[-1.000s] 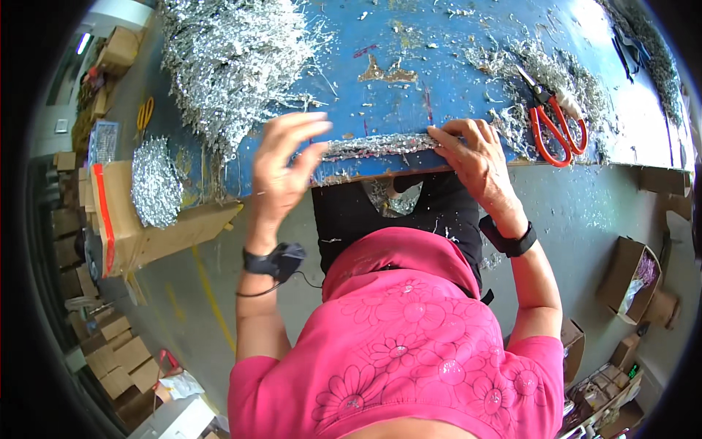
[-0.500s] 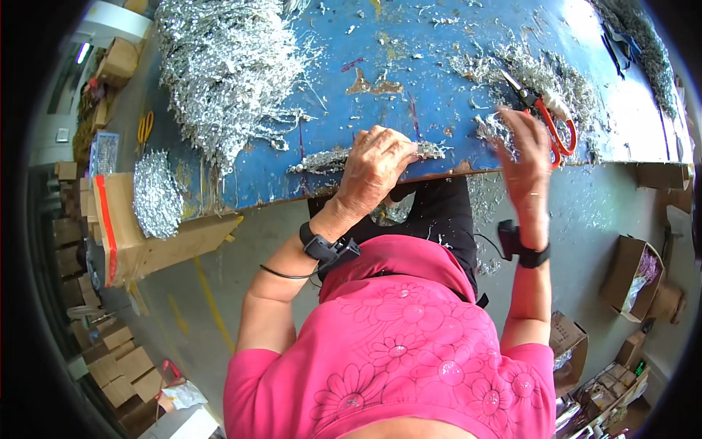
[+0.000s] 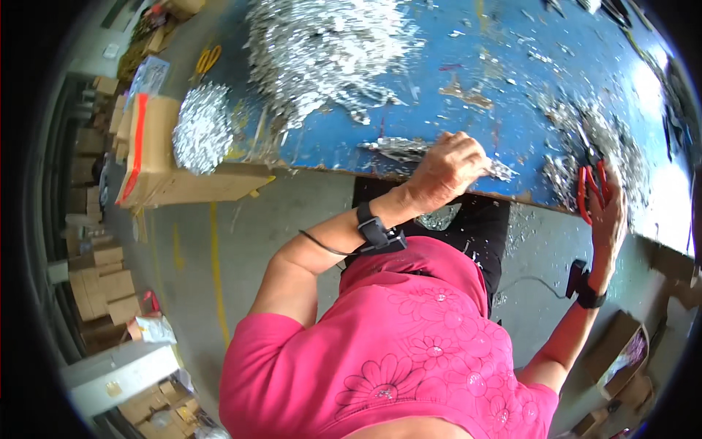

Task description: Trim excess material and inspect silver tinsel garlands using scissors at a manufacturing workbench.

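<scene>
My left hand (image 3: 450, 170) is closed round a thin bundle of silver tinsel (image 3: 398, 148) at the near edge of the blue table (image 3: 420, 69). The bundle's ends stick out on both sides of the fist. At the right, my right hand (image 3: 608, 214) has its fingers on the red handles of a pair of scissors (image 3: 586, 194). The blades point away from me and lie against a heap of loose tinsel scraps (image 3: 621, 143). Blur partly hides how the fingers sit in the handles.
A large pile of silver tinsel (image 3: 329, 55) lies at the far left of the table. A cardboard box (image 3: 157, 154) with red tape stands at the left edge, beside a smaller tinsel bunch (image 3: 203, 130) and yellow-handled scissors (image 3: 208, 60). Another open box (image 3: 621, 358) is on the right.
My right hand has moved out to the right and come onto the red scissors. My left hand still grips the tinsel bundle. The whole view has turned.
</scene>
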Available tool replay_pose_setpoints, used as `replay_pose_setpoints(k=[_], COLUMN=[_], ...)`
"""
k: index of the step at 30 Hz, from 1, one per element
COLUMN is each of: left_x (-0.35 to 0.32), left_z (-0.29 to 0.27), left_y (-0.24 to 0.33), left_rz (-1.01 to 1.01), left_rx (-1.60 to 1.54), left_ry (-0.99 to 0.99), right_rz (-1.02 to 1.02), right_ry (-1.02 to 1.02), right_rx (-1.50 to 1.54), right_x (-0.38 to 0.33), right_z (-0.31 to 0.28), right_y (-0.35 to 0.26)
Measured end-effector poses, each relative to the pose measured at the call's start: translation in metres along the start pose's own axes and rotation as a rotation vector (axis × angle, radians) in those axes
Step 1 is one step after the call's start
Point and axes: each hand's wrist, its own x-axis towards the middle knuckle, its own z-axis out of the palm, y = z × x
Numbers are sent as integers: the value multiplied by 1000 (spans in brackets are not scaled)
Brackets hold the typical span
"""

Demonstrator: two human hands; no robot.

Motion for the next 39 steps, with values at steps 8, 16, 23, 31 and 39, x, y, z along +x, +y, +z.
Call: replay_pose_setpoints(k=[8, 16, 23, 31, 39], left_x=[3, 12, 10, 11, 9], left_z=[-10, -9, -5, -10, -10], left_y=[-1, 0, -2, 16, 19], left_rz=[-32, 30, 42, 102, 163], left_rx=[60, 152, 83, 172, 134], left_ry=[-85, -191, -153, -53, -66], right_rz=[284, 1001, 288, 288, 355], right_ry=[-15, -433, -795, -922, -864], right_rx=[283, 1548, 1048, 930, 917], right_x=[-18, -135, -131, -112, -104], right_z=[-30, 26, 36, 39, 37], right_y=[2, -54, -129, -145, -147])
